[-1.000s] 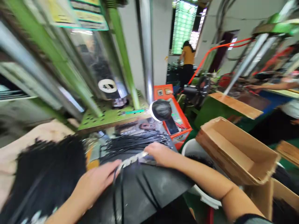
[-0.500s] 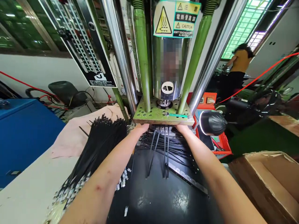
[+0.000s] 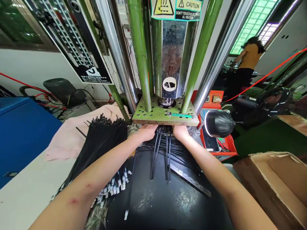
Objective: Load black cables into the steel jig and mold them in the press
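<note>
Work at the press (image 3: 170, 60) is at the placing or lining-up step, as I judge it from where I stand. The person's left hand (image 3: 147, 132) and right hand (image 3: 181, 133) reach under the front lip of the green plate (image 3: 165, 116), one on either side of the black strips (image 3: 166, 156). These come out between the hands in two pairs, upper ends lost under the plate, lower ends toward the person over the black worktop (image 3: 158, 204). The plate hides the fingertips, so I cannot tell whether either grip is closed or what it holds.

To my mind, the next move calls for keeping both pairs straight, then a clean withdrawal toward the body, knuckles low beneath that hard edge. A warning label (image 3: 177, 9) above mentions an electrical heater.

Forward of the strips the worktop has open room, though a slotted metal bar (image 3: 190, 181) lies slantwise near the right forearm. Leftward, the left forearm crosses close to a thick bundle of strips (image 3: 102, 140); rightward, a black lamp (image 3: 219, 123) stands beside the plate's corner, narrowing any sideways exit.
</note>
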{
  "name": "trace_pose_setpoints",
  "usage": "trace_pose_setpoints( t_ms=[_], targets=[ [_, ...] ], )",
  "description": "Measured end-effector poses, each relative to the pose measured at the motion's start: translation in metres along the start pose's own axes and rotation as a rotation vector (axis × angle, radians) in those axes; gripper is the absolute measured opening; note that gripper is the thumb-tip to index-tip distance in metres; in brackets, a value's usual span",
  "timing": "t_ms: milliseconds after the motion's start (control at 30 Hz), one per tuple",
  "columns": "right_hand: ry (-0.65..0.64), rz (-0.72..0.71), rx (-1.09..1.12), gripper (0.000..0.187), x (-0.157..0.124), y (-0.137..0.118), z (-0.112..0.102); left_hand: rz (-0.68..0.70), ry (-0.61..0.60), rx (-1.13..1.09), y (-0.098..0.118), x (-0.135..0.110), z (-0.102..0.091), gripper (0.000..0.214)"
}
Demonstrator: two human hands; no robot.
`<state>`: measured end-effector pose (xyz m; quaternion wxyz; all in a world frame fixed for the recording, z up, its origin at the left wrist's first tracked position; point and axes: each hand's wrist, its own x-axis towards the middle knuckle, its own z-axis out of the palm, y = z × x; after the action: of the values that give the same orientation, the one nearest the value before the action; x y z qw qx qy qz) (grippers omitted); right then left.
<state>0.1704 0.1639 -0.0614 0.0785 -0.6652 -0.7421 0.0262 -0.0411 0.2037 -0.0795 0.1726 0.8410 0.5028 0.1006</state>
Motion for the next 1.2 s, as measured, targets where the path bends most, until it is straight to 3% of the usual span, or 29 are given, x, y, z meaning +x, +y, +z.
trace_pose_setpoints(
  t_ms=[133,267,367,467,533,600,633,667,700,733,767,833,867,967,1067,1200],
  targets=[
    [-0.079,-0.089,-0.039,0.043,-0.021,-0.020,0.001,0.103,-0.012,0.083,0.026,-0.018,0.006,0.048],
    [-0.114,-0.081,-0.066,0.050,-0.022,-0.022,-0.004,0.118,0.008,0.131,0.040,-0.017,0.009,0.053],
    [-0.168,-0.049,-0.062,0.054,-0.020,-0.025,-0.023,0.102,-0.002,0.130,0.043,-0.010,0.006,0.054],
    [-0.197,-0.052,-0.021,0.065,-0.060,-0.036,-0.057,0.099,-0.032,0.109,0.044,-0.029,-0.015,0.063],
    [-0.250,-0.165,0.161,0.064,-0.125,-0.040,-0.081,0.104,-0.052,-0.007,0.045,-0.074,-0.039,0.069],
    [-0.480,-0.336,0.516,0.053,-0.209,-0.035,-0.095,0.131,-0.161,-0.285,0.045,-0.147,-0.064,0.063],
    [-0.667,-0.387,0.629,0.047,-0.252,-0.029,-0.095,0.147,-0.299,-0.456,0.045,-0.189,-0.072,0.057],
    [-0.823,-0.382,0.682,0.042,-0.291,-0.021,-0.090,0.151,-0.514,-0.574,0.043,-0.232,-0.076,0.049],
    [-0.914,-0.310,0.689,0.036,-0.325,-0.013,-0.080,0.124,-0.727,-0.623,0.039,-0.272,-0.073,0.041],
    [-0.878,-0.133,0.662,0.028,-0.352,-0.006,-0.066,0.041,-0.860,-0.617,0.034,-0.308,-0.064,0.040],
    [-0.782,0.051,0.622,0.024,-0.372,-0.001,-0.048,-0.092,-0.874,-0.592,0.027,-0.337,-0.048,0.047],
    [-0.542,0.346,0.546,0.028,-0.394,0.005,-0.010,-0.465,-0.703,-0.583,0.011,-0.374,-0.002,0.073],
    [-0.454,0.437,0.530,0.031,-0.399,0.007,0.007,-0.665,-0.639,-0.587,0.004,-0.383,0.024,0.081],
    [-0.398,0.536,0.555,0.038,-0.399,0.010,0.039,-0.786,-0.516,-0.684,-0.005,-0.385,0.086,0.084],
    [-0.447,0.521,0.591,0.040,-0.398,0.015,0.043,-0.768,-0.510,-0.722,0.000,-0.378,0.103,0.086],
    [-0.495,0.422,0.634,0.033,-0.396,0.023,0.032,-0.762,-0.516,-0.725,0.006,-0.379,0.093,0.086]
  ],
)
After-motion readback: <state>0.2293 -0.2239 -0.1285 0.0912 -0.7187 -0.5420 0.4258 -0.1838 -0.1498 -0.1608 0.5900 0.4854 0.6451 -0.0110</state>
